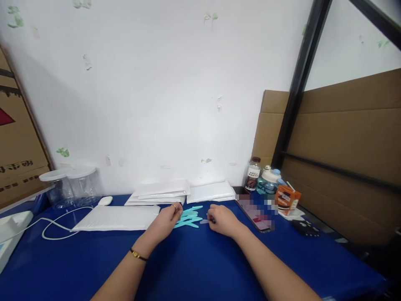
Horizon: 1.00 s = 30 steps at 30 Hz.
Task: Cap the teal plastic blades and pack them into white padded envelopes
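L hand (172,213): forearm comes up from lower L, angled in to the R, wrist slightly bent, back of hand partly up. Fingers curled, thumb near index; ring on one finger, dark bracelet (138,254) w/ gold bit at wrist. It's at the L end of the teal strips (190,217). Can't tell if I've got one pinched.

R hand (221,219): forearm in from lower R, angled L, knuckles up, fingers bent under & pointing down/L, low over the blue table (200,267). Small dark bit at the fingertips, too small to ID; can't tell if gripped. Pale piece (204,221) lies just beside, betw. my R fingers & the strips.

Strips: loose, overlapping pile on table, betw. my hands, fanned at diff. angles, nearer L.

Around: white packs (159,191) behind L hand, white pack (212,192) behind R hand, flat white pad (117,218) to L w/ white cable (56,237) near. Clear jars (83,188) far L. R side: phone (255,214) near my R hand; bottle (252,174), orange box (286,200) beyond.
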### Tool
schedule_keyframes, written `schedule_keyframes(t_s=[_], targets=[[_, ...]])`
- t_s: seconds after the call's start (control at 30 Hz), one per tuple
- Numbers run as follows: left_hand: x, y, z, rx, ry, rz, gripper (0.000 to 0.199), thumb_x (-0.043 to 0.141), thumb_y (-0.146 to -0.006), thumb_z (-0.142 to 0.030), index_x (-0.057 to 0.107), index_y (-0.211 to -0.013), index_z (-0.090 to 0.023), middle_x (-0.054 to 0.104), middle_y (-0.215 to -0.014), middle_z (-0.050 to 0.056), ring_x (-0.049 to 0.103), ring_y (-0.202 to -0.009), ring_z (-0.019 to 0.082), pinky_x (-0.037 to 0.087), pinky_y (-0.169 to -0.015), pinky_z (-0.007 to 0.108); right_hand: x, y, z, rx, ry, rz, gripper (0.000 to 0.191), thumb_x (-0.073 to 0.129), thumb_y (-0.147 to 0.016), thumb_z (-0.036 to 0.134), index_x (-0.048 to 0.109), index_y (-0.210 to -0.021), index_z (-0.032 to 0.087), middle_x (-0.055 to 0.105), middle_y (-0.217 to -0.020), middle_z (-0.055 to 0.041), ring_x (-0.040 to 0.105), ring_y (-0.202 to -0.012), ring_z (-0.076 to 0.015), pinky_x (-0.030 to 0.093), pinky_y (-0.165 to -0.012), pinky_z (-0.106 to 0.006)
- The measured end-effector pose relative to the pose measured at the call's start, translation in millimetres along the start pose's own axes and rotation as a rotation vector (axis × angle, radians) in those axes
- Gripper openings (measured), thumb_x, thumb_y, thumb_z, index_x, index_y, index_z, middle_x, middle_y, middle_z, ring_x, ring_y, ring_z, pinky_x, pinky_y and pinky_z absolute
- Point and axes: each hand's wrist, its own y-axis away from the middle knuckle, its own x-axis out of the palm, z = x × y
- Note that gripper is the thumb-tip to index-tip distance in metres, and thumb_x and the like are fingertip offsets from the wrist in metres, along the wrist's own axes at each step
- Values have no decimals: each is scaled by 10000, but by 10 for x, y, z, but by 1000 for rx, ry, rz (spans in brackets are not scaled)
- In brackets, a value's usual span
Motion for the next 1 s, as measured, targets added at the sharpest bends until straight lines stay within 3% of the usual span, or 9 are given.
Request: schedule_keyframes(t_s=[0.17, 0.4, 0.57, 0.7, 0.87, 1.0], targets=[[-28, 0, -29, 1, -58, 20, 275, 312, -864, -410, 486, -843, -198, 464, -647, -34, 451, -610, 126, 327, -579, 232, -19, 1, 8, -28, 49, -21, 101, 523, -710, 113, 608, -731, 162, 572, -799, -28, 510, -673, -124, 321, -631, -233], [-30, -4, -22, 0, -82, 23, 289, 309, -859, -398, 508, -816, -192, 513, -678, -18, 475, -640, 135, 349, -616, 244, -19, 14, 91, -167, -147, -48, 225, 571, -749, 234, 599, -970, 204, 576, -898, -29, 534, -763, -138, 368, -647, -211], [-5, -23, 6, 6, -101, 42, 277, 338, -844, -375, 543, -813, -192, 566, -740, 2, 508, -699, 149, 373, -662, 259, 97, -55, 178, -194, 22, -8, 139, 503, -789, 196, 633, -829, 169, 593, -828, -52, 539, -780, -157, 362, -662, -224], [-52, -25, -5, 50, -132, 16, 247, 400, -816, -352, 584, -774, -193, 590, -809, 22, 522, -769, 156, 385, -704, 259, 36, -29, 115, -131, 12, -7, 131, 501, -743, 136, 629, -756, 162, 594, -791, -44, 529, -693, -134, 341, -601, -209], [-156, 164, -152, -28, -153, 77, 233, 442, -788, -345, 629, -819, -210, 614, -855, 29, 538, -781, 162, 400, -698, 256, -227, 238, -50, -52, -199, 25, 134, 498, -739, 127, 625, -746, 169, 613, -698, -13, 529, -624, -119, 347, -577, -200], [-11, 552, -304, -81, -174, 107, 208, 457, -786, -309, 631, -863, -224, 624, -868, 23, 546, -806, 166, 398, -727, 256, -263, 672, 9, 8, -368, 44, 153, 487, -807, 223, 633, -787, 183, 619, -715, -12, 533, -614, -121, 367, -557, -202]])
